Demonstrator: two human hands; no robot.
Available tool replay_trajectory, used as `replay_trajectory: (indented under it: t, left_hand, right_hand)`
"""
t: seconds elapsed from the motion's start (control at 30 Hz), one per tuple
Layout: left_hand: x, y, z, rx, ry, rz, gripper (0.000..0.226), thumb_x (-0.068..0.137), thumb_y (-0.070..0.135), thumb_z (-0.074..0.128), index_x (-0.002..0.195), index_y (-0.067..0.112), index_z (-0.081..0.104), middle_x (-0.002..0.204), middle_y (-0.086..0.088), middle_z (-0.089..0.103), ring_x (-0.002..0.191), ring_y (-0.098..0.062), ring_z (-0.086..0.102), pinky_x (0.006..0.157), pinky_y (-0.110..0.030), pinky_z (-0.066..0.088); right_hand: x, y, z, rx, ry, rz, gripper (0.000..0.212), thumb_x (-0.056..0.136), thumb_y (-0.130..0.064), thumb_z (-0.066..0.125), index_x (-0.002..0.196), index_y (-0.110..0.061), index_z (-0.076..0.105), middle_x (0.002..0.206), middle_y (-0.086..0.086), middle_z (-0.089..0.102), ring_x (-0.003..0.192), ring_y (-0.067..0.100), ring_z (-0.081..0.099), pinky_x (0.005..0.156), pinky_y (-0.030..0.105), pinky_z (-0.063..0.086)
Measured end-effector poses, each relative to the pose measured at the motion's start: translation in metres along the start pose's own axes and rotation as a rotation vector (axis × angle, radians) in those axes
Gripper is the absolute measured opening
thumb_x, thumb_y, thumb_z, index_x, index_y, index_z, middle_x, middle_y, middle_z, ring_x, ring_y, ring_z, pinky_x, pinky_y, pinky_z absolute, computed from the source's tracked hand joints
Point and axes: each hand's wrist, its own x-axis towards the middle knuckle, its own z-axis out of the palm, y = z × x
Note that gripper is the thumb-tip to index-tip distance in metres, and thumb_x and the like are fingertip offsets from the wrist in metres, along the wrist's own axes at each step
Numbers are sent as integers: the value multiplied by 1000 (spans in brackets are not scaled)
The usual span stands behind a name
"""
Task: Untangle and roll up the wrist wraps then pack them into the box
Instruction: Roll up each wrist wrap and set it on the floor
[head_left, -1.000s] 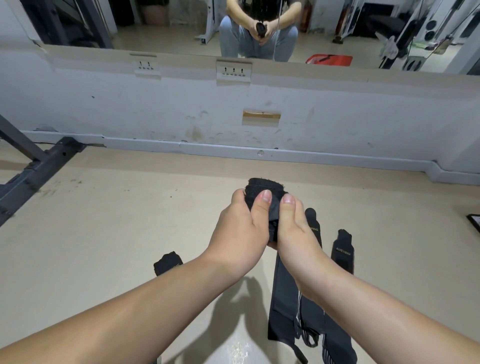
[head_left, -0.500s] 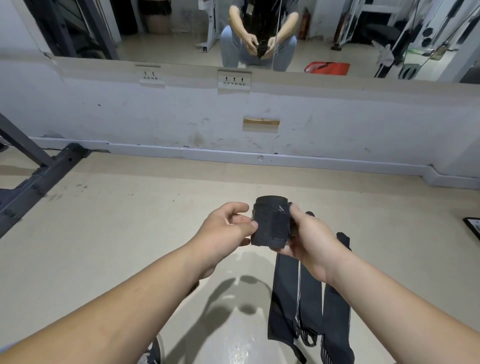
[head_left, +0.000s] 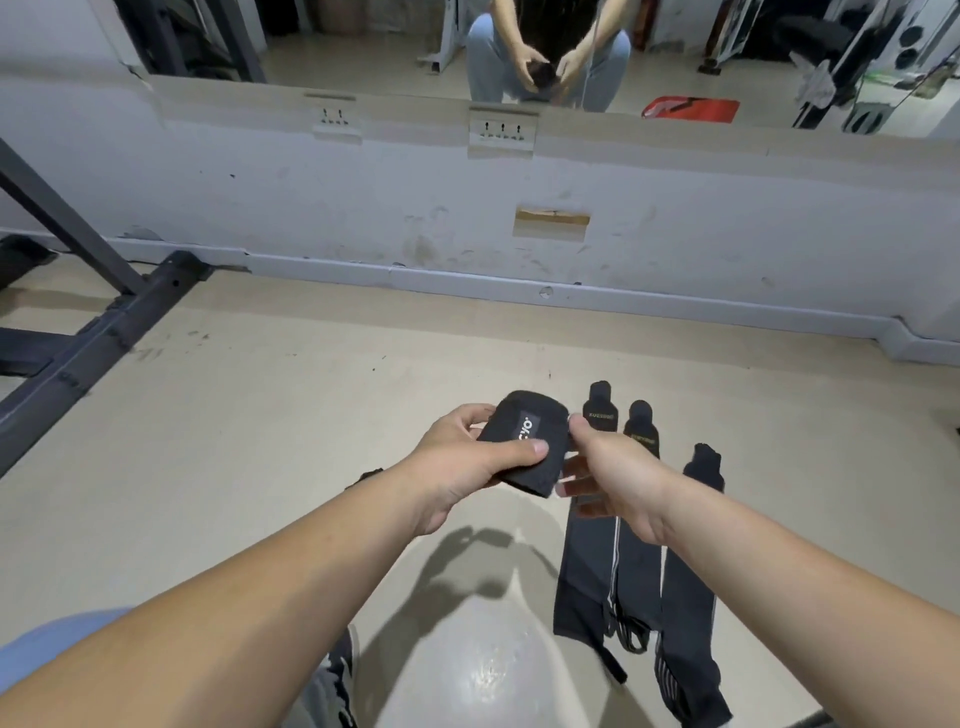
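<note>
A rolled black wrist wrap (head_left: 524, 441) with a small white logo is held in the air between both hands. My left hand (head_left: 462, 467) grips its left side, thumb across the front. My right hand (head_left: 608, 473) pinches its right end, fingers underneath. Three flat black wrist wraps (head_left: 639, 571) lie side by side on the floor under my right forearm, ends pointing toward the wall. No box is visible.
A dark metal rack base (head_left: 93, 343) runs along the floor at left. A low white wall (head_left: 519, 208) with sockets and a mirror above stands ahead. A small dark object (head_left: 363, 477) peeks out behind my left forearm. My shoe (head_left: 337, 670) is at the bottom.
The roll has turned so its logo faces up and tilted leftward. My left thumb now lies over its front. The view has dropped slightly.
</note>
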Motion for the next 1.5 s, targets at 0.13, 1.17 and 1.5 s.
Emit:
replay_trajectory:
  t: [0.13,1.17,1.5]
  left_hand:
    - [18,-66,-14,61,179,-225,42,64,35,95,92,12,72,90,-4,79,81,-24,74,88,-38,61]
    - [141,-250,-69,1032,481,189,16,92,14,67,107,11,73,114,-4,59,105,-30,58,76,-37,50]
    - [161,-298,99,512,-114,-410,65,100,27,66,158,14,38,149,-7,55,132,-23,57,111,-31,44]
  right_hand:
    - [31,27,17,-121,-2,136,37,105,-38,50,121,-7,62,95,11,68,80,27,65,77,39,54]
    - [152,185,23,-332,183,342,31,99,-21,49,70,-14,41,66,4,40,60,23,34,59,30,31]
    - [157,254,-36,119,223,536,33,102,-32,56,117,-4,65,124,18,68,119,38,66,90,42,58]
